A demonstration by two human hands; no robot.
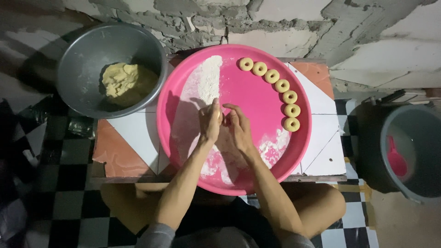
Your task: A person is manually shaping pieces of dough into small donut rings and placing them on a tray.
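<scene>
Both hands meet over the middle of a round pink tray (pixel 183 92) dusted with white flour (pixel 209 80). The left hand (pixel 210 123) and right hand (pixel 239 128) press close together, fingers (pixel 214 108) curled inward around a small piece of dough that is mostly hidden between them; how firmly they close on it I cannot tell. Seven pale dough rings (pixel 282 86) lie in a curved row along the tray's far right edge, apart from the hands. The tray rests on a low tiled tabletop (pixel 133 138). Left of it stands a grey metal bowl (pixel 82 59) holding a lump of yellow dough (pixel 121 80). At the far right, a grey bucket (pixel 413 183) holds a pink scoop (pixel 395 158).
</scene>
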